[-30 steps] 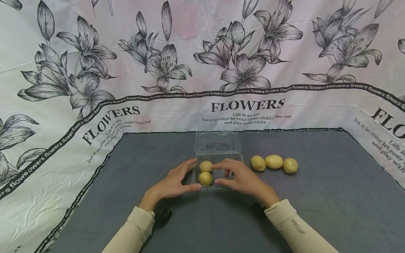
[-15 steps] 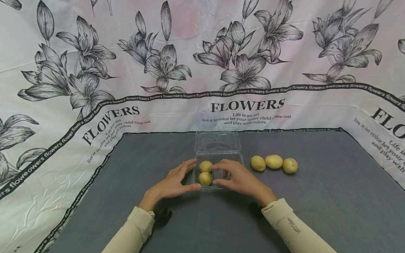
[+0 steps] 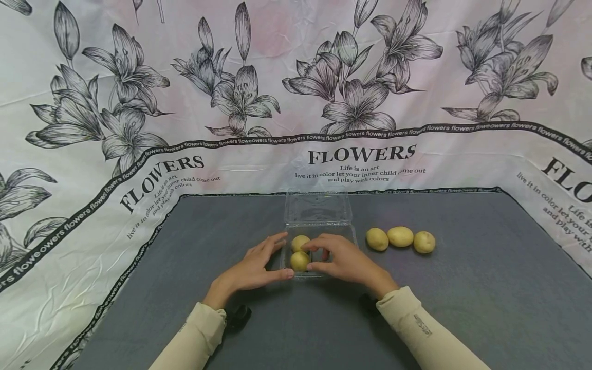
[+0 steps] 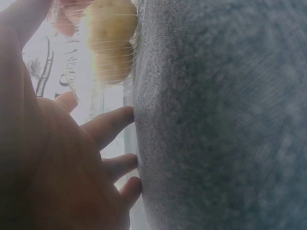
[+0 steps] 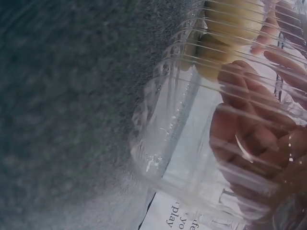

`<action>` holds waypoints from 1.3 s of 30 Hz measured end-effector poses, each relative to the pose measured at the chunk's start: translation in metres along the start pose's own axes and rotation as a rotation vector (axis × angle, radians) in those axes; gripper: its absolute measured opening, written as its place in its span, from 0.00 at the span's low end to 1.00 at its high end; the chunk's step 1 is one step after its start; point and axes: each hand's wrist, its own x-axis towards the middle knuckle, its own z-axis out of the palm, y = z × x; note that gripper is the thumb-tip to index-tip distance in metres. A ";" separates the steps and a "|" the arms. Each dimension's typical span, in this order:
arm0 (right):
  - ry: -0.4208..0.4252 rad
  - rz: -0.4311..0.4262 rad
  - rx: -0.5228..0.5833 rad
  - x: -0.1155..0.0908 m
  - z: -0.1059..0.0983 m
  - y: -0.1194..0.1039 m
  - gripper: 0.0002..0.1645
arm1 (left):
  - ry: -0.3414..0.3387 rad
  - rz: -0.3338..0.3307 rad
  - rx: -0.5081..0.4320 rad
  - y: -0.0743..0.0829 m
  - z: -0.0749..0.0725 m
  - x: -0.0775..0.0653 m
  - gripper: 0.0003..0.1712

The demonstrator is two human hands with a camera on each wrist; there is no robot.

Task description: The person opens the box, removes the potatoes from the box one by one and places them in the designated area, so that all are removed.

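Observation:
A clear plastic clamshell box (image 3: 319, 224) stands on the grey table with its lid raised at the back. Two yellow potatoes sit in its left half, the near potato (image 3: 298, 263) in front of the far potato (image 3: 298, 241). My left hand (image 3: 252, 267) spreads its fingers and thumb along the box's left side; the left wrist view shows its fingertips low by the wall. My right hand (image 3: 344, 259) reaches over the box's right part, index fingertip over the far potato and thumb beside the near one. Through the plastic, its other fingers (image 5: 240, 134) look bent.
To the right of the box, three more potatoes (image 3: 400, 237) lie in a row on the grey table (image 3: 485, 267). Behind the table hangs a white cloth (image 3: 259, 159) printed with flowers and lettering.
My right hand has shifted a little to the left, bringing its index finger and thumb closer over the two potatoes. The left hand stays in place.

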 end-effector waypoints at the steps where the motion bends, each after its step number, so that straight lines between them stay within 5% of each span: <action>1: -0.007 0.005 0.003 0.001 0.000 0.001 0.26 | 0.001 0.000 0.000 0.000 0.000 0.000 0.55; 15: -0.093 0.059 0.102 0.010 0.003 0.002 0.27 | 0.000 -0.009 -0.004 0.001 0.001 0.000 0.55; 39: -0.137 0.066 0.106 0.026 0.012 0.004 0.26 | 0.001 -0.022 -0.006 0.002 0.002 -0.001 0.55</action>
